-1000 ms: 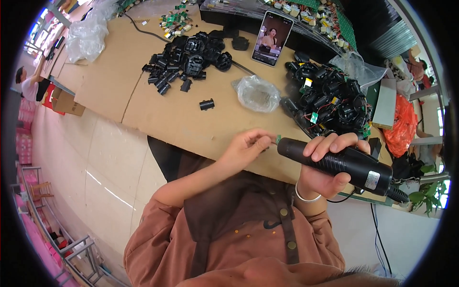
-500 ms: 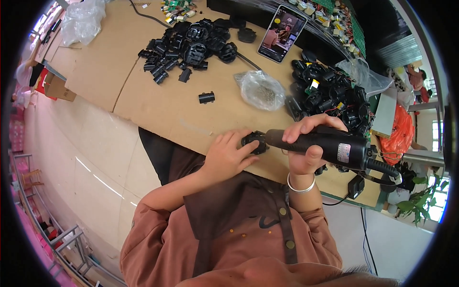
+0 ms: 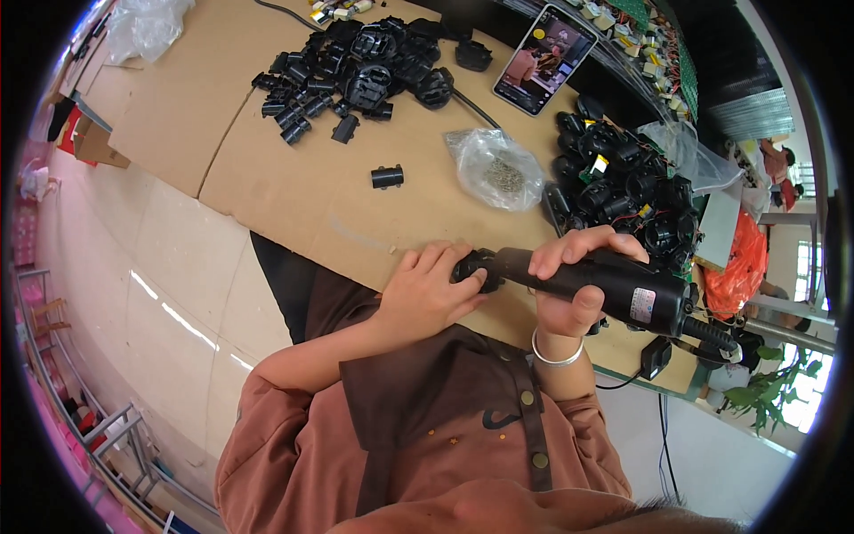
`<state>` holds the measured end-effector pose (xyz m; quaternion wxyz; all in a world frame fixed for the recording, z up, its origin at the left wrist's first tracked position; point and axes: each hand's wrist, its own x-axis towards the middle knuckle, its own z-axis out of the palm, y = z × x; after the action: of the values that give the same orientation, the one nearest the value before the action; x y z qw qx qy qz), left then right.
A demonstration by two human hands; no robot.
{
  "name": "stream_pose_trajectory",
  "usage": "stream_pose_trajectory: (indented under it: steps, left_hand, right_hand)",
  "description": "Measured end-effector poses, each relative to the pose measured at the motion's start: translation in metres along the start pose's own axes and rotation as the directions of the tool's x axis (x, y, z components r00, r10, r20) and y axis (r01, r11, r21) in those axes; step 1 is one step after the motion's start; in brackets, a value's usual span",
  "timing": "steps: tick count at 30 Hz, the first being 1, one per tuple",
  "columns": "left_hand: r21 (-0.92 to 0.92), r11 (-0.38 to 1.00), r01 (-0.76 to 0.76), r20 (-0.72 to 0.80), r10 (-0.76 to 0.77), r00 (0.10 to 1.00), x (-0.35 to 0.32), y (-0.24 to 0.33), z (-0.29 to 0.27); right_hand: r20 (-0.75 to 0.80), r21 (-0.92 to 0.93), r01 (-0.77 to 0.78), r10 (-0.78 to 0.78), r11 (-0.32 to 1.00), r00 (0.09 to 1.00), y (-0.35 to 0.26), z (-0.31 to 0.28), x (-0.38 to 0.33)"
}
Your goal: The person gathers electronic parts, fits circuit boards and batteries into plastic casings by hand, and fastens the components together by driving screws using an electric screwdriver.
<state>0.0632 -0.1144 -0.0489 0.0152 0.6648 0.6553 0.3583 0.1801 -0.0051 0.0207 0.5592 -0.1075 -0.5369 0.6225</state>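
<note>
Brown cardboard [image 3: 285, 205], matte and split by a long seam, covers the worktable, with glossy pale floor tiles [image 3: 133, 231] off to the left. Close to the table's near edge, the person's left hand [image 3: 431, 285] has its fingers and thumb closed on a small black part [image 3: 471, 265], rounded and hard-looking, partly hidden by the fingertips. The right hand [image 3: 569, 289] is wrapped around a thick black cylindrical tool [image 3: 609, 278], thumb on the near side and fingers over the far side. Its narrower nose points left, right at the black part; whether the two touch cannot be told. A small whitish rectangular label [image 3: 642, 304] sits toward the tool's back end, its print too fine to read, and a ribbed black cable sleeve [image 3: 709, 333] runs out behind. Beyond the hands, one short black tube-shaped piece [image 3: 387, 177] lies by itself, well apart from a heap of smooth black plastic parts [image 3: 365, 67]. A crinkled clear bag [image 3: 498, 169] holds many tiny metallic pieces. Right of it stands a heap of glossy black housings [image 3: 636, 191] mixed with thin wires and bits of green board. Near the table's far side leans a phone [image 3: 544, 60] with a lit screen.
</note>
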Motion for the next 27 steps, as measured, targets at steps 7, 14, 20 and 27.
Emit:
stream_pose_trajectory:
  steps: [7,14,20,27]
  left_hand:
    - [-0.013,1.0,0.003,-0.022,-0.003,1.0,-0.0004,-0.0015,0.0013]
    - [-0.018,1.0,0.01,-0.032,-0.01,0.999,-0.0012,-0.0023,0.001]
    - [-0.015,1.0,0.008,-0.021,-0.008,1.0,-0.001,-0.002,0.0009]
    - [-0.01,1.0,0.005,-0.025,-0.005,1.0,-0.0012,-0.002,0.0015]
  right_hand:
    - [0.028,0.012,-0.034,0.034,0.999,0.999,-0.0016,0.0,-0.0016]
    - [0.007,0.02,-0.028,0.028,0.999,1.0,-0.0006,-0.0026,-0.0024]
    - [0.053,-0.009,0.002,-0.001,1.0,0.999,-0.0001,-0.0026,-0.0018]
    - [0.119,-0.06,0.017,-0.009,0.998,0.993,0.0006,-0.0029,0.001]
